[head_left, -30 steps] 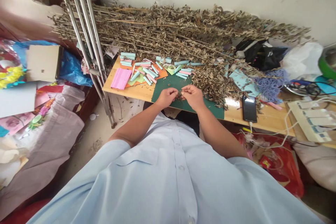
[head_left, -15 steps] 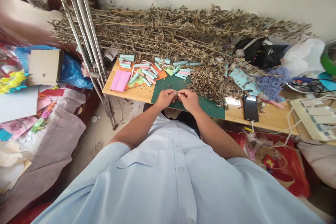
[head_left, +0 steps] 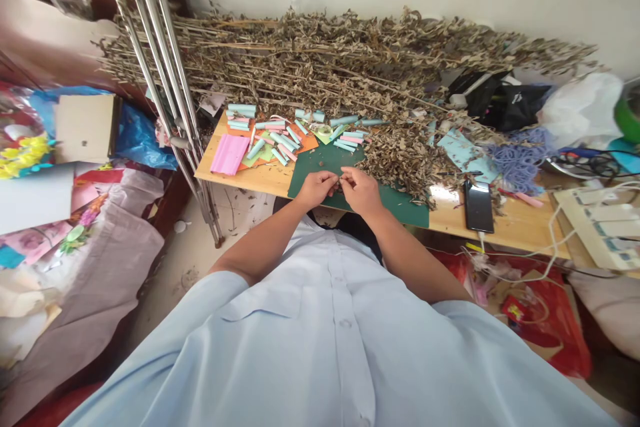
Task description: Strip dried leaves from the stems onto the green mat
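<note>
Jerking your bare left hand [head_left: 316,189] or bare right hand [head_left: 362,191], fingertips close together, grip unclear, could scatter crinkled brown dried leaves [head_left: 400,157].

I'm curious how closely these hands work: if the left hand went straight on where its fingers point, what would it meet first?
Most likely the right hand, close beside the left hand at the green mat; whether they touch, or hold something tiny between them, I can't tell.

Soft, bright light falls evenly, with glare on the table [head_left: 525,230] beside the phone [head_left: 479,208] and stretching toward the edges.
</note>
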